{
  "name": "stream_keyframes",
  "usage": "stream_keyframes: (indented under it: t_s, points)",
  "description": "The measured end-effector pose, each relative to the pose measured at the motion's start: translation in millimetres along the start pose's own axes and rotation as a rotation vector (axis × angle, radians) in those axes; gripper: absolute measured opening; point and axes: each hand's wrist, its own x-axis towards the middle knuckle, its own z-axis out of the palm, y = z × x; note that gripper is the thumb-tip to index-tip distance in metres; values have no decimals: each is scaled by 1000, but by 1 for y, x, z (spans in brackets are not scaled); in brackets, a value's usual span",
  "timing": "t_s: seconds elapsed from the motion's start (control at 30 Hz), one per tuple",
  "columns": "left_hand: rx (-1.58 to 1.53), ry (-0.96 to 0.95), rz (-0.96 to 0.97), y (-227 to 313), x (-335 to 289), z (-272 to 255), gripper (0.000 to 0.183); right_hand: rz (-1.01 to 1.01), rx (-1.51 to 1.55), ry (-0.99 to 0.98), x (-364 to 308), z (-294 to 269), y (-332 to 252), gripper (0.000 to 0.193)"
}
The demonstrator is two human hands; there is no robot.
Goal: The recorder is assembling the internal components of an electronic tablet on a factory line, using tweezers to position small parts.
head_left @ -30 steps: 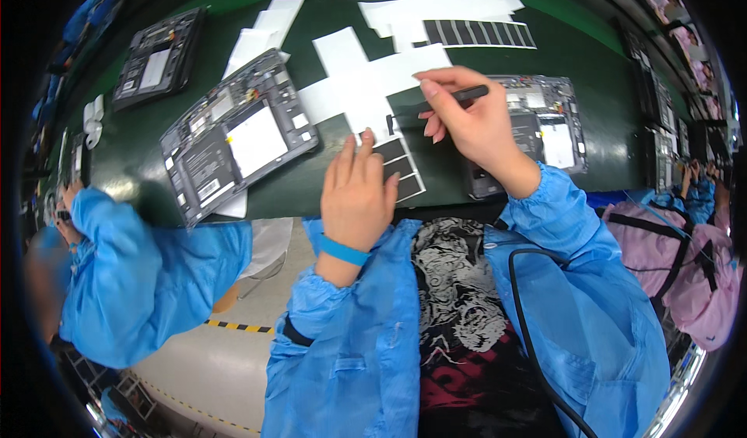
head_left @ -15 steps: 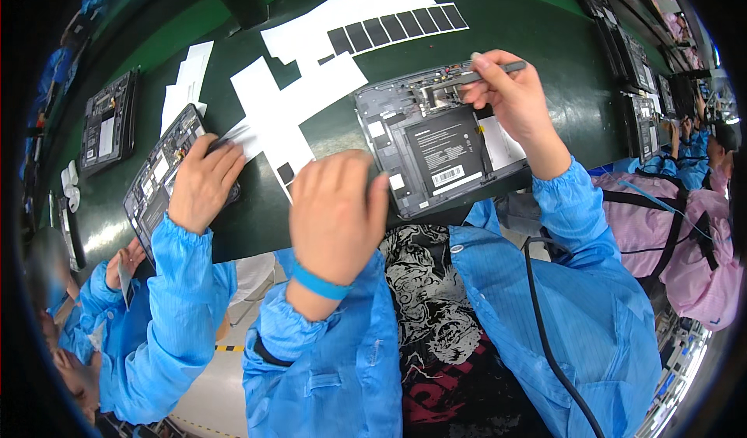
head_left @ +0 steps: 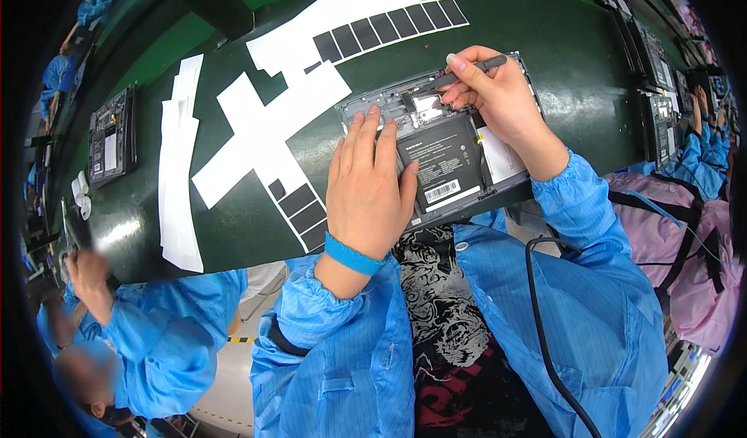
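An opened laptop base (head_left: 510, 181) lies before me on the dark green table. Its black battery pack (head_left: 442, 162) with a white barcode label shows, and a silvery metal piece (head_left: 429, 106) sits above that. My left hand (head_left: 368, 181) rests flat on the left part of the laptop, fingers stretched out, a blue band round the wrist. Over the laptop's far edge, my right hand (head_left: 498, 96) pinches dark grey tweezers (head_left: 490, 63). Their tips point down-left to the parts near the silvery piece; whether they grip anything cannot be made out.
White sheets (head_left: 264, 127), some bearing rows of black rectangular pads (head_left: 389, 27), spread beyond and left of the laptop. Another opened laptop (head_left: 113, 134) stands far left, with more stacked laptops (head_left: 661, 123) at right. A co-worker in a blue sleeve (head_left: 167, 329) sits at my left.
My left hand has come down onto the laptop, moving right. My right hand stays over its far edge with the tweezers. The co-worker's hand and the laptop under it have left the sheets.
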Motion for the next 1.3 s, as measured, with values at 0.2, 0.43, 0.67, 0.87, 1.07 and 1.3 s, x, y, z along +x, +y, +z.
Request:
stream_keyframes:
  t_s: [0.2, 0.43, 0.67, 0.87, 1.07, 1.3]
  points:
    - [20, -23, -6, 0, 0, -1, 52, -23, -58, 22, -2, 2, 0, 22]
    - [32, -20, -11, -2, -2, 0, 53, -40, 37, -32, -5, 2, -1, 22]
    - [31, -21, -15, -2, -3, 0, 54, -3, 17, -20, -1, 3, 2, 22]
    - [35, -21, -15, -2, -3, 0, 54, -23, -4, 7, -2, 4, 2, 22]
    - [41, -24, -12, -1, -2, 1, 53, -37, -85, 24, -3, 5, 4, 23]
    - [145, 16, -24, 10, 10, 3, 60, -49, -120, 47, -4, 9, 3, 23]
